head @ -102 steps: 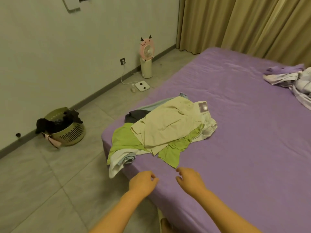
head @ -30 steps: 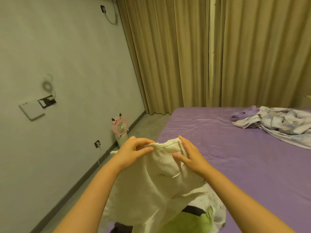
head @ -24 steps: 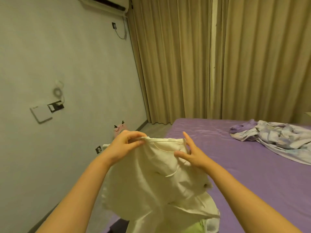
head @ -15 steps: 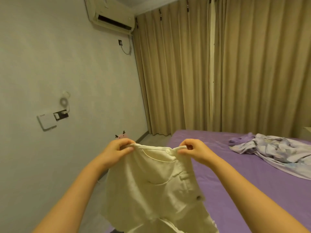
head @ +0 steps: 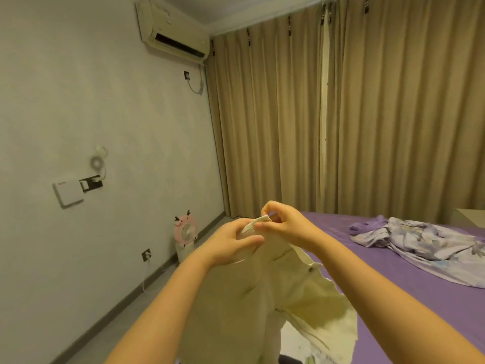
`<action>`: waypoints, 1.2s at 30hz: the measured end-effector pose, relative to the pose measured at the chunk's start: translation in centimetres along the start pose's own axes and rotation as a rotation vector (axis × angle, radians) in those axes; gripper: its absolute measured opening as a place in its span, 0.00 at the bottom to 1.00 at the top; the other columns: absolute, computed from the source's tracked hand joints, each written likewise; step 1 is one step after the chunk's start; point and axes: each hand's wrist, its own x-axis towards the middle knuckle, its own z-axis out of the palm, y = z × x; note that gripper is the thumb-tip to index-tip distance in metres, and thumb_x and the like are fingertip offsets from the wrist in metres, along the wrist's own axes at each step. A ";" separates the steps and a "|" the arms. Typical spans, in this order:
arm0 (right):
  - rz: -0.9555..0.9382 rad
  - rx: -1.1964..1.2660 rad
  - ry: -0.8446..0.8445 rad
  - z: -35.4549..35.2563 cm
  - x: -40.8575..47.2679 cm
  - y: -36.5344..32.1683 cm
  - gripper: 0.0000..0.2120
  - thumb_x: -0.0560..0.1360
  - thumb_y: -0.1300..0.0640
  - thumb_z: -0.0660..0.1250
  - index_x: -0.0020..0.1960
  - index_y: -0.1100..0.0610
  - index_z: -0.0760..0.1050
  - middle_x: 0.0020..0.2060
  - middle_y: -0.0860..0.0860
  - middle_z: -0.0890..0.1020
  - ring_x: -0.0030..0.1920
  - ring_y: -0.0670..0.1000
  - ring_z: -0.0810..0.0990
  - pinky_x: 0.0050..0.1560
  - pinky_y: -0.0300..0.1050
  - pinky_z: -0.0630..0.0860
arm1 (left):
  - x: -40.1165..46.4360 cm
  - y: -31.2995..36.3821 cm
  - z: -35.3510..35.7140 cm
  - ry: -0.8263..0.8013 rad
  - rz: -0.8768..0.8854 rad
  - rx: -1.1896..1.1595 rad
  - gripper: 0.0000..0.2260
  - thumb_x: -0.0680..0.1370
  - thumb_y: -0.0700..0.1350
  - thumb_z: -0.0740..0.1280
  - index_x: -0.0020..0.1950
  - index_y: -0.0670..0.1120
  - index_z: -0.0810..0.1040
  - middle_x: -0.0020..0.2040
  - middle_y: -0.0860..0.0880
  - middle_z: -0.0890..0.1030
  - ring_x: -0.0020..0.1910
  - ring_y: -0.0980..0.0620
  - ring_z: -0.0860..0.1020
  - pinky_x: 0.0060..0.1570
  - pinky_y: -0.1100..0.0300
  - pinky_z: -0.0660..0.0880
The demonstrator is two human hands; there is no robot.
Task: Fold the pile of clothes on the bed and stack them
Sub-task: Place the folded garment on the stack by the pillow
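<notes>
Both hands, the left hand (head: 231, 244) and right hand (head: 286, 224) touching, pinch the bunched waistband of pale cream cotton shorts (head: 265, 306), apparently doubled over, which hang in the air above the near left edge of the purple-sheeted bed (head: 409, 292).

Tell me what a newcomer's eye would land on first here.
First, the two hands meeting mid-frame: the left hand and right hand pinch the top edge of cream shorts, which hang down between the arms. Next, the purple bed at right, with a crumpled sheet on it, before tan curtains.
</notes>
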 end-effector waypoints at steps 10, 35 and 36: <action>0.282 -0.139 0.048 -5.2 -7.7 4.6 0.05 0.73 0.59 0.70 0.46 0.60 0.77 0.33 0.50 0.77 0.36 0.46 0.74 0.40 0.45 0.69 | 3.4 2.5 1.0 0.064 0.133 -0.267 0.10 0.78 0.50 0.67 0.45 0.43 0.80 0.37 0.48 0.75 0.35 0.52 0.71 0.37 0.57 0.68; 0.592 -0.268 0.609 -7.4 -28.7 2.4 0.07 0.71 0.52 0.73 0.42 0.50 0.74 0.37 0.46 0.77 0.31 0.35 0.74 0.29 0.27 0.68 | -2.2 4.2 16.3 -0.334 0.021 -0.477 0.11 0.74 0.56 0.70 0.46 0.49 0.83 0.41 0.52 0.85 0.39 0.55 0.82 0.39 0.60 0.78; 0.622 -0.278 0.599 -8.1 -30.2 2.0 0.08 0.70 0.51 0.74 0.42 0.49 0.74 0.38 0.44 0.77 0.33 0.36 0.75 0.30 0.29 0.69 | -2.5 4.9 17.4 -0.363 0.026 -0.477 0.11 0.74 0.57 0.70 0.45 0.49 0.83 0.42 0.51 0.85 0.40 0.54 0.83 0.39 0.59 0.79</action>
